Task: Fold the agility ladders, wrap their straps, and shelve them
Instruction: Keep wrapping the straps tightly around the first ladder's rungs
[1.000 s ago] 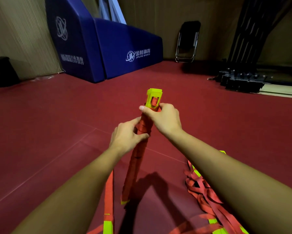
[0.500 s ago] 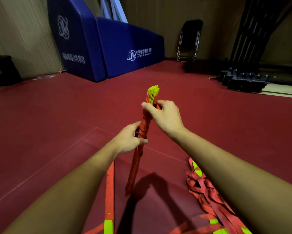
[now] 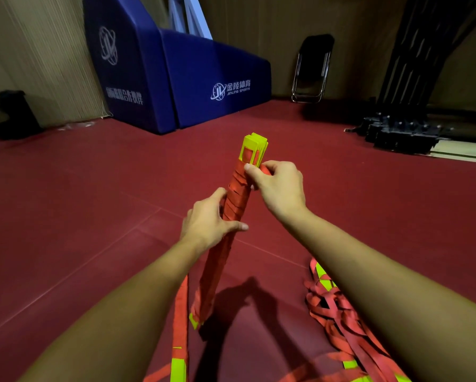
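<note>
Red sports floor [image 3: 66, 230], blue padded base [image 3: 209, 64] behind. Held folded agility ladder [image 3: 214, 271] near-upright, foot near floor, to keep rungs stacked: left hand [image 3: 206, 221] fingers [image 3: 231, 226] curled round mid-bundle, right hand [image 3: 279, 186] pinching wound strap [image 3: 236, 197] near top, probably for tension. Second ladder [image 3: 327, 307] tangled on floor at right.

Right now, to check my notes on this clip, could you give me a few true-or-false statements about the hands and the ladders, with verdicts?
1. The left hand and the right hand both grip the folded ladder. True.
2. The folded ladder lies flat. False: it is held up, nearly upright.
3. A tangled ladder lies on the floor to the person's right. True.
4. The folding chair stands open mid-floor. False: it leans folded against the far wall.
</note>
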`<state>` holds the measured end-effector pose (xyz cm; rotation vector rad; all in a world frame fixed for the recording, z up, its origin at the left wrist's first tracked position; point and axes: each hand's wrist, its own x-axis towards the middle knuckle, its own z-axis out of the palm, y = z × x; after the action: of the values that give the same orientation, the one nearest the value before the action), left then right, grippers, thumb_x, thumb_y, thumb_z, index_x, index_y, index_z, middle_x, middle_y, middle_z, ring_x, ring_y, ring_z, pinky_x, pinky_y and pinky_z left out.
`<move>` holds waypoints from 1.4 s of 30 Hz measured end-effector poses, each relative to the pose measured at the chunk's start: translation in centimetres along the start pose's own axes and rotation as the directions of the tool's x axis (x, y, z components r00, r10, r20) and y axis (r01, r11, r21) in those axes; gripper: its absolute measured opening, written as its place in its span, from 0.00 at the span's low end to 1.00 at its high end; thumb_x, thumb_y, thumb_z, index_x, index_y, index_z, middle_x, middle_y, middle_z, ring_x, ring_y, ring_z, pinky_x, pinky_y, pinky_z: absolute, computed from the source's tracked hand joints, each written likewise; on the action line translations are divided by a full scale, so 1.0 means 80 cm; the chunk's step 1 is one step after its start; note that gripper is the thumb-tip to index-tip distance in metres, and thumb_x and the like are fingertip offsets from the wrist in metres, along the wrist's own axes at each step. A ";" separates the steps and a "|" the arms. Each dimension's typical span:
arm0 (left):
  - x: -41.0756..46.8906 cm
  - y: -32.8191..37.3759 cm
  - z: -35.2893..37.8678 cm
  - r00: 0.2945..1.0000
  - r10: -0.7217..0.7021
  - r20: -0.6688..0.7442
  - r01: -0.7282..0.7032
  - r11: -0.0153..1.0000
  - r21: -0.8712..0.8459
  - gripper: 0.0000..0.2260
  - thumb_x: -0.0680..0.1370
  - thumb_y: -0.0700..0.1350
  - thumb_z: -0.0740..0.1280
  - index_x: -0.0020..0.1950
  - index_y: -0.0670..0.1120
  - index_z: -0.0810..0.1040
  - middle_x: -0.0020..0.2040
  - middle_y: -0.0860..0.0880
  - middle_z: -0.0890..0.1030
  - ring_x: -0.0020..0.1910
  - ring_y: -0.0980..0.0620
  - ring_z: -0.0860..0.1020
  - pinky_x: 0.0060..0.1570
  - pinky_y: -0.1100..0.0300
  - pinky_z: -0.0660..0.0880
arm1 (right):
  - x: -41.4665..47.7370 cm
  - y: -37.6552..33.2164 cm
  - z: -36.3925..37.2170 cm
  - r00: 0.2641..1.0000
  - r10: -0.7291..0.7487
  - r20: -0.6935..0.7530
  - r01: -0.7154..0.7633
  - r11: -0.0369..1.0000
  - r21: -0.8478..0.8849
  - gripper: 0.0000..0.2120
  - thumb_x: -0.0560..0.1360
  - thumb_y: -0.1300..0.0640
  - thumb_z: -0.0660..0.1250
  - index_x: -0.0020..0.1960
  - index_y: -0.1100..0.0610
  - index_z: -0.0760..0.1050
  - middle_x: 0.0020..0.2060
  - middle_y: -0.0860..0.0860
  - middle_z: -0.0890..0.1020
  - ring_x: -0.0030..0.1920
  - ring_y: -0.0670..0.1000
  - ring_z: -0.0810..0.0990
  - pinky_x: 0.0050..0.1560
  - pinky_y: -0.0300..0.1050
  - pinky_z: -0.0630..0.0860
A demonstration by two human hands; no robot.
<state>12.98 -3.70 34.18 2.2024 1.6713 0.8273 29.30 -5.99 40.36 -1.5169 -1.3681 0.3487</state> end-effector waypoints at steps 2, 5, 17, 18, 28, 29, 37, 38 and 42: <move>-0.002 0.007 -0.001 0.999 0.003 -0.042 0.000 0.998 0.068 0.31 0.60 0.69 0.77 0.47 0.56 0.63 0.40 0.51 0.80 0.47 0.39 0.80 0.39 0.51 0.72 | -0.001 0.001 0.001 1.000 0.009 -0.007 -0.009 1.000 -0.011 0.19 0.73 0.42 0.66 0.31 0.55 0.76 0.27 0.48 0.82 0.38 0.56 0.82 0.45 0.52 0.79; -0.003 0.013 0.000 0.998 -0.004 -0.060 0.010 0.996 0.092 0.31 0.61 0.70 0.76 0.46 0.58 0.59 0.45 0.49 0.79 0.51 0.37 0.80 0.40 0.52 0.71 | -0.005 -0.001 0.005 1.000 -0.023 -0.019 0.022 0.997 -0.077 0.23 0.71 0.35 0.58 0.39 0.55 0.77 0.33 0.51 0.85 0.41 0.59 0.83 0.48 0.53 0.79; -0.010 0.017 0.001 0.999 -0.050 0.009 0.049 0.994 0.095 0.27 0.64 0.64 0.78 0.49 0.55 0.64 0.47 0.49 0.82 0.52 0.38 0.80 0.44 0.51 0.73 | -0.020 -0.013 0.002 0.994 -0.107 0.028 0.106 0.993 0.047 0.05 0.79 0.55 0.62 0.52 0.55 0.67 0.41 0.47 0.86 0.50 0.56 0.81 0.46 0.48 0.71; -0.011 0.018 0.001 0.999 -0.047 0.014 0.045 0.994 0.097 0.27 0.65 0.63 0.78 0.49 0.55 0.65 0.47 0.49 0.81 0.53 0.38 0.80 0.44 0.50 0.74 | -0.021 -0.013 0.000 0.989 -0.141 0.044 0.140 0.990 0.029 0.05 0.79 0.55 0.63 0.51 0.55 0.68 0.41 0.47 0.85 0.51 0.56 0.81 0.46 0.48 0.71; -0.010 0.011 0.004 0.996 -0.042 0.082 0.026 0.981 0.191 0.26 0.68 0.60 0.77 0.57 0.53 0.68 0.56 0.47 0.81 0.58 0.38 0.79 0.49 0.49 0.74 | -0.011 -0.020 -0.017 0.919 -0.281 0.276 0.387 0.772 -0.504 0.10 0.76 0.49 0.62 0.51 0.53 0.78 0.47 0.57 0.83 0.51 0.64 0.80 0.46 0.50 0.75; -0.009 0.009 0.004 0.994 -0.039 0.102 0.016 0.976 0.219 0.28 0.68 0.59 0.77 0.61 0.53 0.69 0.57 0.46 0.81 0.59 0.38 0.78 0.50 0.49 0.75 | -0.011 -0.021 -0.019 0.901 -0.319 0.294 0.433 0.694 -0.575 0.10 0.77 0.49 0.62 0.51 0.52 0.79 0.47 0.56 0.82 0.51 0.64 0.80 0.44 0.49 0.71; -0.011 -0.005 -0.001 0.968 0.012 0.251 -0.087 0.953 0.290 0.30 0.70 0.50 0.78 0.68 0.54 0.69 0.62 0.46 0.79 0.63 0.40 0.76 0.56 0.47 0.76 | 0.010 -0.030 -0.029 0.930 -0.053 0.364 0.290 0.716 -0.636 0.07 0.69 0.49 0.75 0.46 0.49 0.83 0.46 0.51 0.80 0.50 0.55 0.78 0.49 0.46 0.71; -0.011 -0.004 0.000 0.964 0.028 0.263 -0.108 0.949 0.298 0.30 0.71 0.49 0.77 0.69 0.54 0.69 0.62 0.46 0.78 0.63 0.39 0.76 0.56 0.46 0.76 | 0.015 -0.029 -0.032 0.918 0.060 0.392 0.204 0.776 -0.597 0.07 0.68 0.50 0.77 0.42 0.50 0.82 0.41 0.52 0.81 0.43 0.55 0.79 0.43 0.44 0.73; -0.011 -0.005 0.000 0.955 0.072 0.289 -0.161 0.940 0.300 0.31 0.72 0.46 0.76 0.71 0.57 0.67 0.61 0.47 0.76 0.63 0.40 0.72 0.57 0.45 0.75 | 0.027 -0.009 -0.030 0.721 0.299 0.625 -0.029 0.914 -0.404 0.08 0.70 0.56 0.77 0.40 0.57 0.79 0.33 0.53 0.79 0.30 0.51 0.76 0.30 0.39 0.71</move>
<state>12.49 -4.41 33.73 2.5136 1.6412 0.2639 31.39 -5.41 42.85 -1.9390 -1.9536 0.8730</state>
